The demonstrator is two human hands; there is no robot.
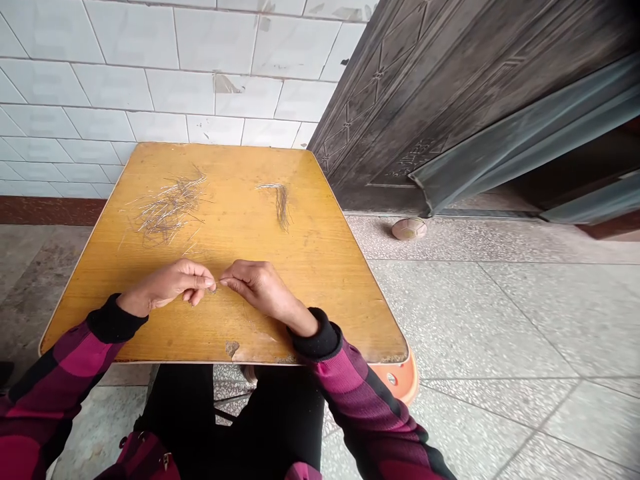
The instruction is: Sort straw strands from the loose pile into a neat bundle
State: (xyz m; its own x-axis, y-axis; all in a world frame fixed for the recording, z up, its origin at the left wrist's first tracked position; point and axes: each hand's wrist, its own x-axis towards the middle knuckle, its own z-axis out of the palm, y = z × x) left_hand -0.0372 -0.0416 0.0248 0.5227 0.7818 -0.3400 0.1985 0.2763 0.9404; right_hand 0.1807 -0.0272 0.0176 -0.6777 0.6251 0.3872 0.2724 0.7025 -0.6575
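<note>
My left hand (183, 281) and my right hand (260, 287) meet over the near middle of the table, fingertips almost touching. Each is closed in a pinch. Between them runs a short bit of thin wire, barely visible; most of it is hidden by the fingers. Beyond my left hand lies a loose, tangled pile of thin wires (170, 207), some silvery and some dark. A smaller bundle of wires (281, 203) lies farther right, silvery ends to the left and dark strands trailing toward me.
The yellow wooden table (320, 280) has a chipped near edge and stands against a white tiled wall (215, 40). An orange stool (400, 377) shows under its right corner. To the right are a dark carved door (380, 100), a grey-green curtain (525, 133) and a ball-like object (409, 229) on the floor.
</note>
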